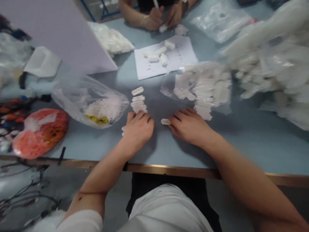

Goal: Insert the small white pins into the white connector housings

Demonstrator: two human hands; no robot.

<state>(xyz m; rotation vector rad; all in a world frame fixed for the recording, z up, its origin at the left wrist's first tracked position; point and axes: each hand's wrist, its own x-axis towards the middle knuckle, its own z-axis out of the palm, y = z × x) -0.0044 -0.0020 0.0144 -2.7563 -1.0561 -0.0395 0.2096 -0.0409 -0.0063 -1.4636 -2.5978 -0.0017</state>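
My left hand [137,130] rests curled on the pale blue table, just below a short row of white bars [138,103] stacked on edge. Two small white ends [123,130] poke out beside its outer side, and the rest of them is hidden under the hand. My right hand [190,125] lies nearby, its fingertips over a small white bar [165,121]. Neither hand touches the row. Further up, a clear plastic bag of similar white pieces [202,87] lies just beyond my right fingers.
A co-worker's hands [164,17] hold a pen across the table near a paper sheet with white bars [164,58]. Plastic bags [90,103] [272,61] and a red bag [40,133] crowd the table, a pale panel [53,35] stands far left, and a metal-trimmed edge [145,167] runs near me.
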